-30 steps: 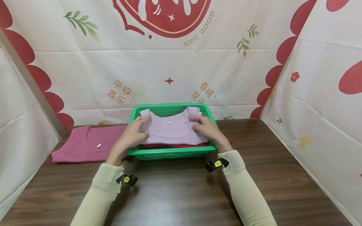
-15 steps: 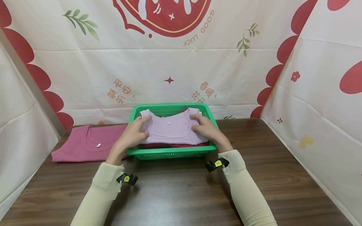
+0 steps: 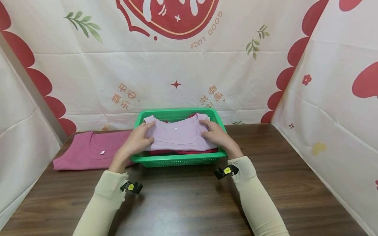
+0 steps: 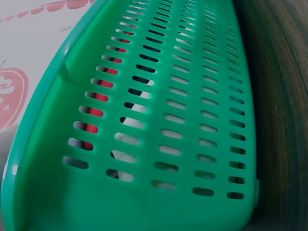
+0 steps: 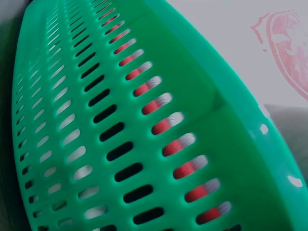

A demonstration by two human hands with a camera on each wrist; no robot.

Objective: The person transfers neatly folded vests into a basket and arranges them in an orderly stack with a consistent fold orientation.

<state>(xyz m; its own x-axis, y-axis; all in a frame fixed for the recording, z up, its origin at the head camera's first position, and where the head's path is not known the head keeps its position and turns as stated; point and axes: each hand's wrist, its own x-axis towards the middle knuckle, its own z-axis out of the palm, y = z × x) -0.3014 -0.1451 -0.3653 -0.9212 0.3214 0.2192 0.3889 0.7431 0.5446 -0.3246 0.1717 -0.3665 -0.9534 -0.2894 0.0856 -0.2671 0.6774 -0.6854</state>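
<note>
A folded lilac tank top (image 3: 177, 134) lies neckline up in the green plastic basket (image 3: 180, 159), on top of red cloth (image 3: 195, 151). My left hand (image 3: 137, 139) holds the tank top's left side, thumb and forefinger on the fabric. At the opposite side my right hand (image 3: 217, 134) holds it near the right shoulder strap. The other fingers of both hands are hidden by the garment and basket. Both wrist views are filled by the slotted basket wall (image 4: 187, 115), with red and pale cloth showing through the slots; neither hand appears there.
A folded dark pink tank top (image 3: 91, 157) lies on the brown wooden table (image 3: 180, 200), left of the basket. Behind the table hangs a white printed curtain (image 3: 153, 72), and another curtain side (image 3: 330, 108) runs along the right edge.
The tank top's neckline has sunk slightly, and more red cloth shows behind it. My left hand has shifted very slightly left; the right hand is almost still.
</note>
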